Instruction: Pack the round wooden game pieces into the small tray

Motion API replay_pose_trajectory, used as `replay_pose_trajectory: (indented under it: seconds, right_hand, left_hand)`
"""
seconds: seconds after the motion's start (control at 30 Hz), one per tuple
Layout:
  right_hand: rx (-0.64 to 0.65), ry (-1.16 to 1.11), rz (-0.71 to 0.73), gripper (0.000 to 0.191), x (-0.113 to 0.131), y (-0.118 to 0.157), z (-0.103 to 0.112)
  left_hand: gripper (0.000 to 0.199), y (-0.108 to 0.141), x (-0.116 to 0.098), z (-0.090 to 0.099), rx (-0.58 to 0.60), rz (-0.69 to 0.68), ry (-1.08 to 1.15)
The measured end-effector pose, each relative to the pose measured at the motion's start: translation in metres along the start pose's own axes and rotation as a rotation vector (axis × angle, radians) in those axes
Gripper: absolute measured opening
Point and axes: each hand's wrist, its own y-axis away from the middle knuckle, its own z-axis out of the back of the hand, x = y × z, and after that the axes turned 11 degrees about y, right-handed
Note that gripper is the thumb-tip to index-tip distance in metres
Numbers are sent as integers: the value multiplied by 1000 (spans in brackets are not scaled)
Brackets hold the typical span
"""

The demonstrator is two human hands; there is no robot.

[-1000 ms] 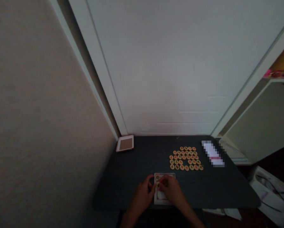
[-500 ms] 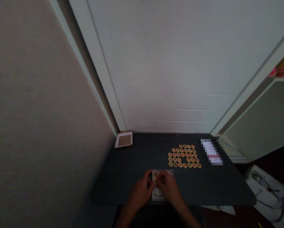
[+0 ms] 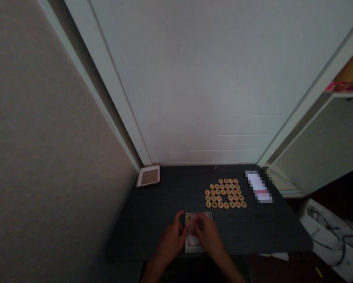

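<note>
Left hand [image 3: 172,239] steadies the left side of the small box [image 3: 194,243] at the surface's [image 3: 153,220] near edge. Right hand [image 3: 207,234] is curled over the box; whether it grips a disc cannot be told. Loose discs [image 3: 225,193] lie in rows toward the far right corner, within reach. A lid [image 3: 148,176] sits at the far left corner. No writing legible.

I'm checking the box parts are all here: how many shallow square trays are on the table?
2. One tray lies at the far left corner of the table; the other tray is at the near edge, under both hands, partly hidden.
</note>
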Motion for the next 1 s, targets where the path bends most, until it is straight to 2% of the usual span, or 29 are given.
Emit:
replay_pose_trajectory:
  seconds: [0.23, 0.5, 0.7, 1.0]
  right_hand:
    - [-88, 127, 74, 21, 4, 9, 28]
    - [-210, 253, 48, 18, -17, 15, 54]
    - [-258, 357, -4, 14, -33, 19, 49]
    - [-233, 302, 4, 17, -40, 25, 38]
  left_hand:
    - [52, -11, -4, 2, 33, 1, -99]
    - [51, -12, -12, 8, 94, 13, -105]
    - [50, -14, -16, 10, 130, 44, -123]
    - [43, -19, -12, 7, 114, 31, -144]
